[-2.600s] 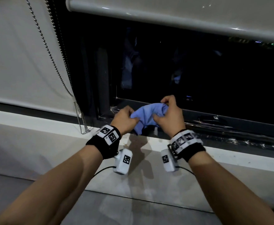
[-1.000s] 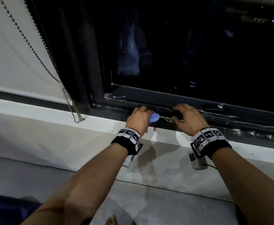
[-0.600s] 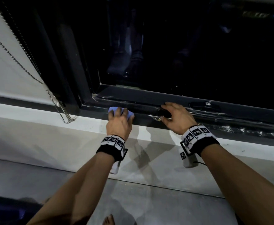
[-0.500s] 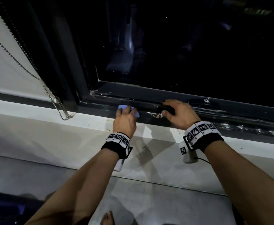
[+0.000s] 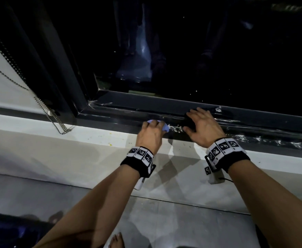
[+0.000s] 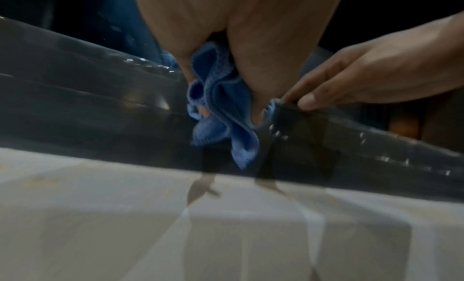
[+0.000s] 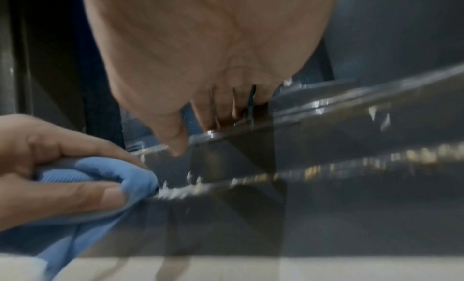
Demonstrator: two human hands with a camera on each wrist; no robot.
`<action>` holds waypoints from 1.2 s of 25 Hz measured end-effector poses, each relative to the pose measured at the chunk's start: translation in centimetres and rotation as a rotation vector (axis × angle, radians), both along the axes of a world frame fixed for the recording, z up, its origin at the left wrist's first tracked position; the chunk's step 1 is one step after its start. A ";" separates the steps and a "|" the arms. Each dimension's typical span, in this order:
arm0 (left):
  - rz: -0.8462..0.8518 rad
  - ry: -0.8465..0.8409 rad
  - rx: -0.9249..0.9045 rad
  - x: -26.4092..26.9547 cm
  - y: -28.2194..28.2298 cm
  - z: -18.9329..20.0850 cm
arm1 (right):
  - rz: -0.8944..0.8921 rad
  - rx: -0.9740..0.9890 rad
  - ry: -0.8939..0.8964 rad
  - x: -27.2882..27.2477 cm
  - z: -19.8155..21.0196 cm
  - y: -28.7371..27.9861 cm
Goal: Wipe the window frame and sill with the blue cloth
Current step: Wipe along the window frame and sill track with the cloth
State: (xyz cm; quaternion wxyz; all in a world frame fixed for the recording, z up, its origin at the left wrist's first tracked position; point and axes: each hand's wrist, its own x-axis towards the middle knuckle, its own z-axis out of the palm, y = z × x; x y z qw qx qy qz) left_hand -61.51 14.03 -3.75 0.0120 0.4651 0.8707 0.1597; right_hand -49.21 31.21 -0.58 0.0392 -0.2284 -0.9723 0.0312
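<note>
My left hand (image 5: 153, 123) grips a bunched blue cloth (image 5: 165, 128) and presses it onto the dark lower rail of the window frame (image 5: 128, 111). In the left wrist view the cloth (image 6: 220, 116) hangs in folds from my fingers down the rail's front face. The right wrist view has the cloth (image 7: 100, 174) touching a line of pale crumbs (image 7: 175, 190) on the rail. My right hand (image 5: 194, 120) lies just right of it, fingers spread flat on the rail, holding nothing. Below the frame runs the white sill (image 5: 93, 138).
A roller blind (image 5: 3, 77) with a bead chain (image 5: 57, 122) hangs at the left and ends on the sill. Dark glass (image 5: 200, 51) fills the frame, with a small knob (image 5: 218, 109) beyond my right hand. Below are grey floor tiles (image 5: 164, 221) and a bare foot (image 5: 117, 240).
Both hands first held the cloth up. Then the left hand took it down to the rail, slid left, and has now slid back right toward the right hand resting on the rail.
</note>
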 end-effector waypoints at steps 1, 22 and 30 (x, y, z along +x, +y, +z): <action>-0.064 -0.044 -0.003 -0.2 0.3 0.1 | 0.018 -0.013 0.020 0.1 0.2 0.3; 0.145 -0.209 0.238 -1.2 -1.7 1.3 | -0.363 -0.169 0.570 7.5 0.2 3.8; -0.121 -0.180 0.105 4.6 3.3 1.1 | -0.364 -0.181 0.195 7.0 -0.9 6.9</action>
